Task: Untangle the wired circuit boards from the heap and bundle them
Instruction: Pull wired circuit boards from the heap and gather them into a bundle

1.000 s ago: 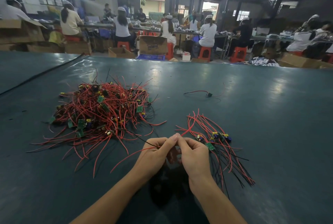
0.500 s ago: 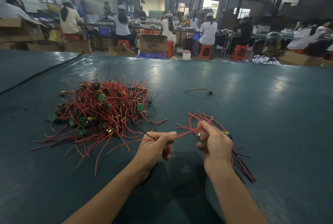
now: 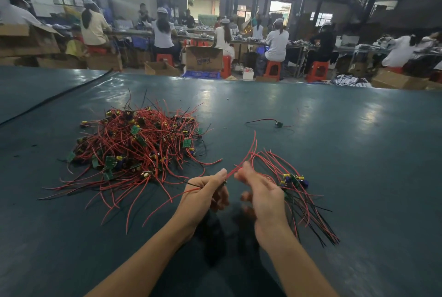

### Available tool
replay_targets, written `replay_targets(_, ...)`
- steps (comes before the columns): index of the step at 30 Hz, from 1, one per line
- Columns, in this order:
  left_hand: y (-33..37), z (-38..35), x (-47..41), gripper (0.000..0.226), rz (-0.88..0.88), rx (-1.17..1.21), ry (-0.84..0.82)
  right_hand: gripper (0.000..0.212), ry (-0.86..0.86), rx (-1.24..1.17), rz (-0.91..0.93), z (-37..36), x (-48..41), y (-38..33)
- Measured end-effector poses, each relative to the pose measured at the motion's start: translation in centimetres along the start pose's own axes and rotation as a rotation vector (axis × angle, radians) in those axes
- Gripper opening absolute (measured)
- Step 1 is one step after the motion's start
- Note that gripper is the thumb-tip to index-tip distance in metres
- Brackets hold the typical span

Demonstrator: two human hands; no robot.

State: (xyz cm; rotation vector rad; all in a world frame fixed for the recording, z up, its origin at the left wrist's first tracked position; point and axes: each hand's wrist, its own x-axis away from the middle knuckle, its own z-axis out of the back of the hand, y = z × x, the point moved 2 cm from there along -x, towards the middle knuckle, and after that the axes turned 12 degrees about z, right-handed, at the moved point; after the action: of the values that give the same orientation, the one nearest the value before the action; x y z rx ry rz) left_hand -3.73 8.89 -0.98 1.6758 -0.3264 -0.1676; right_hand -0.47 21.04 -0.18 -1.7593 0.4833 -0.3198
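A tangled heap of wired circuit boards (image 3: 134,146), red and black leads on small green boards, lies on the dark green table (image 3: 346,153) to the left. A sorted bundle (image 3: 295,184) lies to the right, partly hidden by my right hand. My left hand (image 3: 205,192) grips one wired board low in front of me; its leads trail left from the fist. My right hand (image 3: 262,191) pinches that board's red wire (image 3: 251,150) just beyond my left thumb. The wire's free end curves up past the fingertips. The right hand is motion-blurred.
One stray wired part (image 3: 277,125) lies alone farther back on the table. A black cable (image 3: 57,97) runs across the far left. Beyond the table's far edge stand cardboard boxes (image 3: 203,58), red stools and several seated workers.
My right hand has shifted left, from over the sorted bundle back to my left hand. The red wire between them now bends upward instead of stretching flat.
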Motion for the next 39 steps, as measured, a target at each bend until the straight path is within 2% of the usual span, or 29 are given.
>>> replay_targets(2, -0.1, 0.0, 0.1, 0.046, -0.012, -0.013, -0.024, 0.016, -0.077, 0.011, 0.07, -1.1, 0.9, 0.3)
replay_targets(6, 0.0, -0.2, 0.3, 0.039, -0.013, -0.053, -0.084, 0.021, -0.072, 0.044, 0.103, -1.2, 1.1, 0.6)
replay_targets(13, 0.4, -0.3, 0.3, 0.05, 0.001, -0.06, -0.058, 0.018, 0.231, -0.113, 0.004, 2.1, -2.0, -1.0)
replay_targets(17, 0.4, -0.4, 0.5, 0.044, -0.003, -0.08, -0.097, 0.02, 0.286, -0.188, 0.02, 3.3, -2.9, -1.4)
replay_targets(21, 0.2, -0.2, 0.3, 0.043, -0.002, -0.052, -0.061, 0.027, 0.208, -0.11, 0.027, 2.7, -2.1, -1.4)
replay_targets(25, 0.5, 0.0, 0.1, 0.046, -0.032, -0.066, -0.055, 0.03, -0.03, 0.038, -0.016, 0.9, -0.6, -1.1)
replay_targets(28, 0.5, 0.0, 0.4, 0.04, -0.033, -0.106, -0.117, 0.025, -0.169, 0.105, 0.065, -0.7, 0.7, -0.6)
replay_targets(32, 0.7, 0.1, 1.0, 0.005, -0.078, -0.21, -0.269, 0.034, -0.137, 0.108, 0.097, -0.5, 0.8, -0.9)
replay_targets(34, 0.6, 0.3, 0.9, 0.012, -0.215, -0.412, -0.246, 0.033, -0.114, 0.08, 0.048, -0.3, 0.7, -1.0)
replay_targets(36, 0.1, 0.5, 0.5, 0.015, -0.335, -0.593, -0.117, 0.031, -0.098, 0.038, -0.004, -0.3, 0.7, -1.0)
replay_targets(38, 0.0, 0.6, 0.3, 0.016, -0.303, -0.566, -0.051, 0.03, -0.082, -0.023, -0.045, -0.2, 0.5, -1.1)
replay_targets(39, -0.1, 0.6, 0.1, 0.018, -0.225, -0.471, -0.054, 0.029, -0.083, -0.031, -0.047, -0.1, 0.4, -1.0)
